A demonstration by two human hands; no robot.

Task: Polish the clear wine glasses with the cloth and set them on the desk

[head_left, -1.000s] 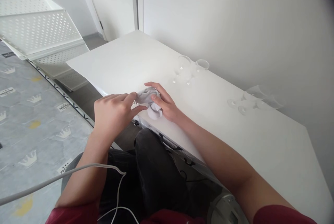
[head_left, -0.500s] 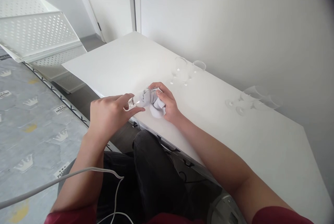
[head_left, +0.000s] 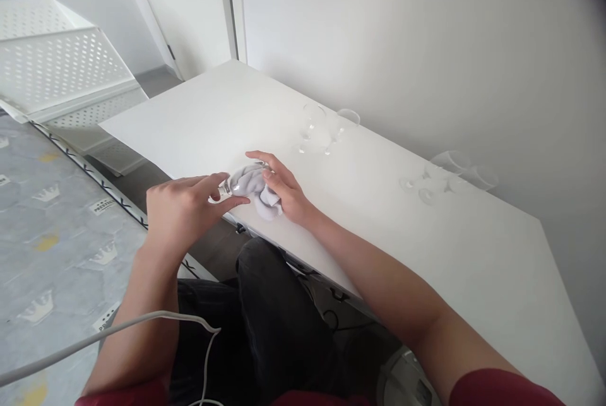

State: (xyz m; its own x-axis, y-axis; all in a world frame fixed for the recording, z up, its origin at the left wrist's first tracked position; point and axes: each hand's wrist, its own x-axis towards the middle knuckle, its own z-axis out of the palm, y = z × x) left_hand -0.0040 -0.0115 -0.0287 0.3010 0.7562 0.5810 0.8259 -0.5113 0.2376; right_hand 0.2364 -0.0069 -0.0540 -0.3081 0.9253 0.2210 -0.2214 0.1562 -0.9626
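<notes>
My left hand point(head_left: 184, 207) pinches a clear stemmed glass point(head_left: 237, 187) near its stem, thumb and fingers around it. The glass is tilted on its side above the table, its bowl towards my right hand. A light grey cloth point(head_left: 269, 207) is bunched in and against the bowl. My right hand point(head_left: 288, 194) grips that cloth at the bowl's mouth, thumb on top and the index finger stretched along the far side. The glass rim is mostly hidden by cloth and fingers.
On the white table point(head_left: 379, 204), two clear glasses point(head_left: 314, 119) are near the wall. More stemmed glasses point(head_left: 449, 163) are further right. A patterned mattress point(head_left: 66, 223) is at left, with a white perforated rack point(head_left: 61, 68) behind it. A white cable point(head_left: 118, 324) crosses my left forearm.
The view has shifted slightly. My right hand has turned around the bowl, its index finger now straighter, and the cloth spreads more inside the glass. My left hand keeps its pinch.
</notes>
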